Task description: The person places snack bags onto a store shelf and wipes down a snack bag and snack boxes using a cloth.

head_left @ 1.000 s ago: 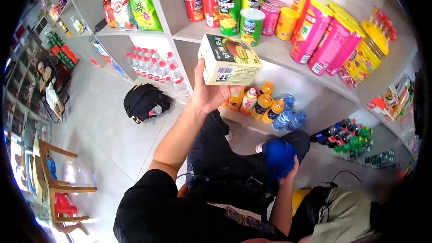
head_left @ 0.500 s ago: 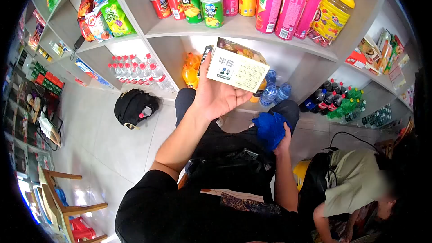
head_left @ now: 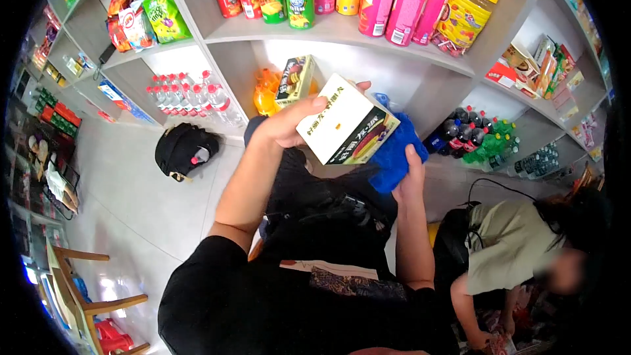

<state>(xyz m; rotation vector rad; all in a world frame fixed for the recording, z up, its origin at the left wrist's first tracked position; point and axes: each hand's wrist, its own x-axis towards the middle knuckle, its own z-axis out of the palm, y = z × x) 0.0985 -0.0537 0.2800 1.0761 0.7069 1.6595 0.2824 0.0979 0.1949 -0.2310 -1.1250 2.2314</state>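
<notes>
My left hand [head_left: 289, 123] is closed around a cream cardboard box [head_left: 342, 115] with dark printed characters and a food picture along one edge. The thumb lies on its near face and fingertips show at its far edge. A crumpled blue cloth [head_left: 393, 158] is gripped in my right hand [head_left: 411, 174], close against the right side of the box; part of the cloth is hidden behind it. Just beyond my left hand, a similar box [head_left: 295, 79] stands upright at the lower shelf compartment, its base partly hidden.
Chip canisters [head_left: 394, 3] and a lollipop jar [head_left: 465, 13] fill the shelf ahead. Bottles [head_left: 190, 95] stand in lower compartments. A black bag [head_left: 187, 151] lies on the floor at left, near a wooden chair [head_left: 98, 279]. Another person [head_left: 509, 243] bends down at right.
The held box has turned to show another face and come nearer. My right hand has risen with the blue cloth from my leg to the box.
</notes>
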